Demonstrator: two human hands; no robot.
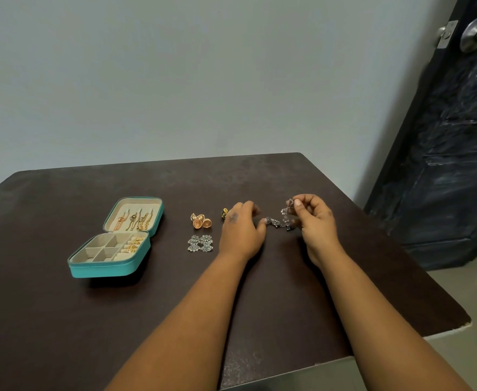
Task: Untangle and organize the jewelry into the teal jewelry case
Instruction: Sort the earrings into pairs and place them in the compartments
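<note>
My right hand (314,221) fingers pinch one end of the tangled silver earrings (281,220) above the table (288,292), left hand (241,230) fingers loosely curled steadying the clump, teal jewelry case (113,249) open well left.

A single head-worn wide-angle camera looks forward and down, near over the dark table (288,292) toward the wall.

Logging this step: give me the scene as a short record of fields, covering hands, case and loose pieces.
right hand: pinches one end of a tangled silver piece, lifted off the table
left hand: at the tangle's other end; grip unclear
teal jewelry case: open, gold chains in lid, gold pieces in right slots
loose on table: gold jhumka pair, silver fan earrings
</note>
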